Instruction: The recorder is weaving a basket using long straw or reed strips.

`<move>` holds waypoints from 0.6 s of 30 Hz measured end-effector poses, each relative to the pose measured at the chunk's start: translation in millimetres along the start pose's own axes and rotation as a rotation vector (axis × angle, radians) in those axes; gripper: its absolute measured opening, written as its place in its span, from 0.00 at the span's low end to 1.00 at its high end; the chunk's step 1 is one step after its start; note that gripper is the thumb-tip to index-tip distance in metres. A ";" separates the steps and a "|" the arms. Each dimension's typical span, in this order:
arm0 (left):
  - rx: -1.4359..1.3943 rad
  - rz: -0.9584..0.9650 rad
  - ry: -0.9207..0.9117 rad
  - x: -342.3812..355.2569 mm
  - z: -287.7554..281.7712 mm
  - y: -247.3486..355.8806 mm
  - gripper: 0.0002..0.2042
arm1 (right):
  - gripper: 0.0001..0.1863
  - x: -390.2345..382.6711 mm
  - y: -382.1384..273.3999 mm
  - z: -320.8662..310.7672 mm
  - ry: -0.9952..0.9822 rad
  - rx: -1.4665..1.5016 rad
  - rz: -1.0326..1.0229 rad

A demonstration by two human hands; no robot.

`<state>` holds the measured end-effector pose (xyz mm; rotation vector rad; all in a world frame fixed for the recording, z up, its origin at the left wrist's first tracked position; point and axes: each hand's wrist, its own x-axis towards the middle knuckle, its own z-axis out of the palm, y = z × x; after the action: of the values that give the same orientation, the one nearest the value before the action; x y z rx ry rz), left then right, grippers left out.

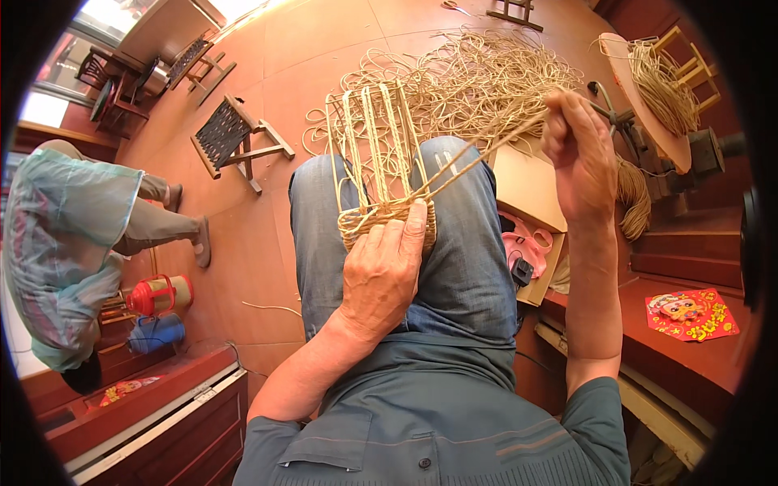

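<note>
Here, half-woven rattan basket (381, 166) resting on person's knees, woven base toward body, bare uprights pointing away. Left hand (381, 271) wrapped over base rim, fingers closed on it. Right hand (577, 154) raised to right, fingers pinched shut on loose rattan strands (478, 154) running taut back to base. Tangled rattan pile (478, 77) on floor beyond knees. Cardboard box (527, 190) just beside right leg. Folding stool (231, 138) farther left.

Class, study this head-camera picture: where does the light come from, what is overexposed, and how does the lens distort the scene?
Head view: daylight enters upper left, where the window is blown out; the floor shows glare; floor joints bend toward the black fisheye rim; the basket and both hands are sharp.
</note>
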<state>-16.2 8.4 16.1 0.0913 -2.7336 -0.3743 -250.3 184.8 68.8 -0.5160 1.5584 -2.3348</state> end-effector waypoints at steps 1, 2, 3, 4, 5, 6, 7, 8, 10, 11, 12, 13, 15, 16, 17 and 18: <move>-0.002 -0.016 -0.032 1.3 -0.4 1.0 0.26 | 0.16 -0.6 -4.3 13.3 -0.091 -0.056 -0.057; 0.004 -0.006 -0.030 2.8 -0.7 1.9 0.26 | 0.17 -1.7 -7.4 26.3 -0.115 -0.140 -0.090; 0.032 -0.010 -0.057 4.5 -0.9 2.6 0.26 | 0.20 -8.0 -10.5 36.6 -0.238 -0.217 -0.066; 0.060 -0.016 -0.083 6.3 -1.3 3.1 0.26 | 0.23 -16.7 -11.5 45.3 -0.371 -0.293 -0.042; 0.058 -0.017 -0.079 8.1 -1.9 3.1 0.26 | 0.26 -20.3 -10.4 50.7 -0.529 -0.189 0.084; 0.078 0.008 -0.075 9.9 -2.4 3.1 0.24 | 0.25 -26.3 -4.2 55.5 -0.504 -0.226 0.084; 0.098 0.030 -0.068 11.6 -2.7 3.0 0.23 | 0.24 -30.9 6.6 59.8 -0.508 -0.268 0.063; 0.096 0.023 -0.061 12.9 -2.9 3.1 0.23 | 0.25 -27.8 14.2 56.6 -0.400 -0.571 -0.001; 0.065 -0.008 -0.106 14.6 -2.4 3.4 0.22 | 0.25 -32.2 34.2 47.5 -0.264 -0.658 0.160; 0.063 -0.014 -0.103 14.2 -2.6 3.4 0.22 | 0.27 -36.7 42.9 41.3 -0.316 -0.535 0.294; -0.046 -0.053 -0.087 13.9 -2.6 3.1 0.22 | 0.28 -42.5 53.7 38.1 -0.366 -0.424 0.297; -0.161 -0.081 -0.072 13.3 -2.4 2.4 0.22 | 0.30 -48.1 63.2 35.8 -0.329 -0.410 0.417; -0.218 -0.085 -0.034 11.6 -2.2 0.4 0.22 | 0.32 -54.9 78.4 33.9 -0.373 -0.241 0.360; -0.279 -0.097 -0.004 10.7 -2.3 -0.7 0.23 | 0.33 -56.9 83.7 33.9 -0.382 -0.196 0.381; -0.282 -0.128 -0.021 8.9 -2.8 -0.5 0.22 | 0.34 -56.2 83.9 30.8 -0.421 -0.251 0.414; -0.290 -0.120 -0.011 7.8 -3.2 0.0 0.22 | 0.34 -56.5 85.3 30.9 -0.424 -0.256 0.423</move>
<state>-22.2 6.7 21.8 0.1762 -2.6591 -0.8012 -182.7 151.5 -6.9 -0.6183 1.5764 -1.6035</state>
